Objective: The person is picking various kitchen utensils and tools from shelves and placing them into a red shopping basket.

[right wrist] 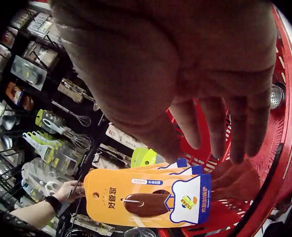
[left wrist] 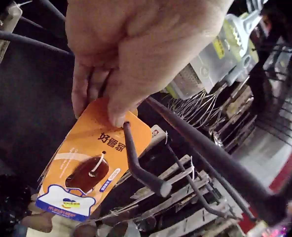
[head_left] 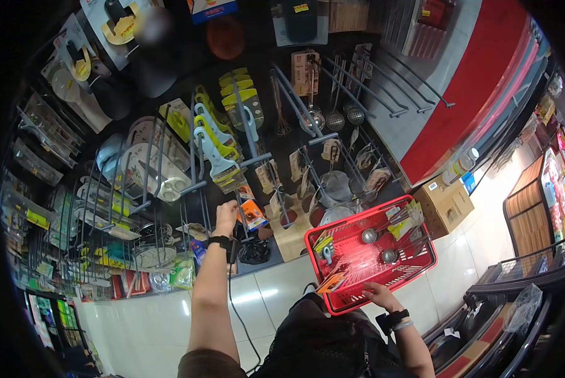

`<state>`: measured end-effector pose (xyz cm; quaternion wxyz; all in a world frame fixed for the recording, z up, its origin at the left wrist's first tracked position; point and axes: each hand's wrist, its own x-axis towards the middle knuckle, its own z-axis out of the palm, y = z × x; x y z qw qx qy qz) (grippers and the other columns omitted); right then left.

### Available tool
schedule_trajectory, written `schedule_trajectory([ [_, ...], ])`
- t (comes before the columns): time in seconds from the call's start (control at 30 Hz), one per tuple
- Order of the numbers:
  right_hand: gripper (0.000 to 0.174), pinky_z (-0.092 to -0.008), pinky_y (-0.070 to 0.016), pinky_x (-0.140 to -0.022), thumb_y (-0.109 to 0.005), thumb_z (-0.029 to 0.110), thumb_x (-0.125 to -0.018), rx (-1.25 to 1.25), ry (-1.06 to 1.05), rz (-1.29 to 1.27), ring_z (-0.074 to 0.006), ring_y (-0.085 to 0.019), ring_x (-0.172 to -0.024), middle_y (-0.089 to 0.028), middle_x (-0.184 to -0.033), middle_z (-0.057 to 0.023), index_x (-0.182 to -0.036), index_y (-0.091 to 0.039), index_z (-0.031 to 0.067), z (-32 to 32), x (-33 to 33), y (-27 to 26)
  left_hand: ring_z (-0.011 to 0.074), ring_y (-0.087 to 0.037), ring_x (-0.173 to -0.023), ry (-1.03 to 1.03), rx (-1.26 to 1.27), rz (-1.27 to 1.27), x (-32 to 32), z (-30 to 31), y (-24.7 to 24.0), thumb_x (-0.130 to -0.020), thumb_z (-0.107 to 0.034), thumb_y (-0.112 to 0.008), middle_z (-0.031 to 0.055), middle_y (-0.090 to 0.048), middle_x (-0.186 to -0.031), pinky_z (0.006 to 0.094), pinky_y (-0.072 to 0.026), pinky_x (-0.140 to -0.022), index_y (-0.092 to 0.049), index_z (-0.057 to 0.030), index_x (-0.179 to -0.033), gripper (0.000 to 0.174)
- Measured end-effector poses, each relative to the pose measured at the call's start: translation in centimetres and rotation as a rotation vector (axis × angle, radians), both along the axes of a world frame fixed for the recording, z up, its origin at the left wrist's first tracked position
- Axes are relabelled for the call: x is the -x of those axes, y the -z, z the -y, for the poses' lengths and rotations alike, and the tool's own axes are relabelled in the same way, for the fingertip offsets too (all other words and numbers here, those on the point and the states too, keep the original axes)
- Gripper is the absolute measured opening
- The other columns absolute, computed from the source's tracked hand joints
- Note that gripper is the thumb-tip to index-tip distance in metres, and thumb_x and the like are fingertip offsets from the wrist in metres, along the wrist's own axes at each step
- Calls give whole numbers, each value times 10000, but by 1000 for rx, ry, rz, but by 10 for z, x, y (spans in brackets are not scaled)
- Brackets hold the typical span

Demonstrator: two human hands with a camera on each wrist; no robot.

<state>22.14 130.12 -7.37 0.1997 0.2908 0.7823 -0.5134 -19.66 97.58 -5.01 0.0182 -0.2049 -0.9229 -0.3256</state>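
Observation:
My left hand [head_left: 226, 217] reaches up to a display hook [left wrist: 141, 168] on the dark rack. Its thumb and fingers [left wrist: 111, 94] pinch the top of an orange carded pack [left wrist: 91, 168] with a brown utensil on it, right at the hook's bend. My right hand [head_left: 373, 291] is at the near rim of a red shopping basket [head_left: 421, 261]. It holds a small stack of the same orange packs [right wrist: 146, 197] over the basket, with the thumb [right wrist: 156, 133] at their top edge and the fingers [right wrist: 235, 123] pointing down into it.
The rack carries hanging kitchen tools: yellow and white peelers [head_left: 216, 148], ladles and strainers [head_left: 333, 116], whisks [right wrist: 74, 118]. The basket holds strainers [head_left: 369, 236] and carded items. A cardboard box [head_left: 446, 205] sits on the white tile floor, and a trolley [head_left: 515, 302] stands at the right.

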Motion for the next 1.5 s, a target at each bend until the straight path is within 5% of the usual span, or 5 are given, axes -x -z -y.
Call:
schedule_trajectory([
  [0.6,388,-302,-469,-854,-614,251,-850,-35,-55,-105,-192,-594,-985,-623,-1090,-118,-1174,-564,42,15,12,0,218,-642,-655,-113,-225,105,-147,32,20,-794,-111,-648,161,-654,-741,302,-483,-598,-655,3,-893,151],
  [0.9,379,-294,-464,-860,-609,236,-855,66,-57,-159,-182,-592,-974,-626,-1062,-113,-1181,-556,49,11,9,15,306,-602,-600,38,-158,-243,-215,-13,-152,-753,-22,-647,177,-611,-693,339,-459,-545,-641,17,-835,91],
  [1.17,373,-304,-461,-865,-558,265,-891,125,-54,-159,-169,-570,-1014,-605,-1104,-89,-1184,-550,36,-4,13,-20,188,-565,-571,45,-384,-451,-265,-52,-277,-725,82,-631,117,-598,-672,262,-434,-541,-600,73,-797,78],
  [1.33,691,-431,-461,-882,-419,582,-875,1039,304,-266,-275,-495,-1144,-443,-1312,-169,-1394,-297,143,-17,22,-68,174,-570,-574,167,-501,-431,-278,-107,-263,-730,87,-645,123,-607,-697,259,-444,-530,-606,73,-813,93],
  [1.5,690,-554,-418,-917,-371,572,-894,1241,644,-375,-335,-460,-1178,-383,-1341,-197,-1379,-277,90,-23,28,-95,87,-551,-582,281,-593,-73,-297,-161,-179,-778,11,-649,71,-615,-682,214,-431,-534,-630,56,-838,78],
])
